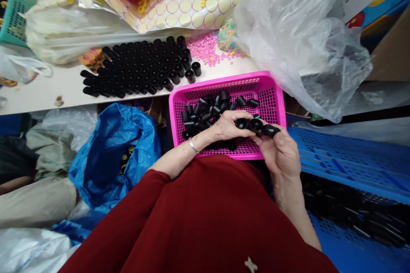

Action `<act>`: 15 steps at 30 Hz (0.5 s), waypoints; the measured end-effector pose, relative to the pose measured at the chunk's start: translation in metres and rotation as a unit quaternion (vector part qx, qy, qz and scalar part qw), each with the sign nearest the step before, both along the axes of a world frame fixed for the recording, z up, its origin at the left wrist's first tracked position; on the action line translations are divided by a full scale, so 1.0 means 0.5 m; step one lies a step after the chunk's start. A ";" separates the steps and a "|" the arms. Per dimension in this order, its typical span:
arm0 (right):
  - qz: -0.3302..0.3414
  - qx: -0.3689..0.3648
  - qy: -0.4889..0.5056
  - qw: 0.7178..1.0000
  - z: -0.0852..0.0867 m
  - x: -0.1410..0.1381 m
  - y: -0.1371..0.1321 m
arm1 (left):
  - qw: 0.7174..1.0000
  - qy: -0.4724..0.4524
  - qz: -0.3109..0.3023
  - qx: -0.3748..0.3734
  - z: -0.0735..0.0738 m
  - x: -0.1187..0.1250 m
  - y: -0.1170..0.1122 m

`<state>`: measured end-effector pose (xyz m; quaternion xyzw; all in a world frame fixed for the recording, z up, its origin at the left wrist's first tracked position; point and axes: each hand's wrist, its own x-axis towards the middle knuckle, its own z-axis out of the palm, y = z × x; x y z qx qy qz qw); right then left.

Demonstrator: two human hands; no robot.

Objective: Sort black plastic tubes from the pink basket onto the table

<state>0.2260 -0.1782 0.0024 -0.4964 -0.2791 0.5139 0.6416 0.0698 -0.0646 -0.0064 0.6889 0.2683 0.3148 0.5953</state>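
Above a pink plastic basket (226,80), both my hands meet over a short row of black cylindrical caps (255,125). My left hand (232,127), with a silver bracelet at the wrist, has its fingers closed on the left caps of the row. The fingers of my right hand (282,149) close round the black cap (270,130) at the right end. Two of the held caps show their hollow ends. Loose black caps (205,113) lie jumbled in the basket below. On the white table stand many black caps (141,68), packed upright in rows.
Small pink beads (208,49) are scattered behind the caps. Clear plastic bags (297,30) hang over the table's right side. A blue bag (112,153) gapes at left; blue crates (352,160) with black pieces stand at right. Another person's leg (38,200) is at far left.
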 end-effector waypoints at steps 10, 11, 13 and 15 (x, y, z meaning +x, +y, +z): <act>-0.087 0.056 -0.329 0.939 -0.009 0.003 -0.003 | 0.961 0.077 -0.071 0.255 0.012 -0.015 0.012; -0.079 0.054 -0.358 0.929 -0.008 0.005 -0.004 | 0.959 0.088 -0.076 0.258 0.013 -0.015 0.010; -0.058 0.062 -0.427 0.900 -0.003 0.010 -0.004 | 0.957 0.103 -0.090 0.257 0.015 -0.016 0.008; -0.030 0.085 -0.488 0.868 0.005 0.014 -0.002 | 0.956 0.114 -0.108 0.248 0.014 -0.016 0.007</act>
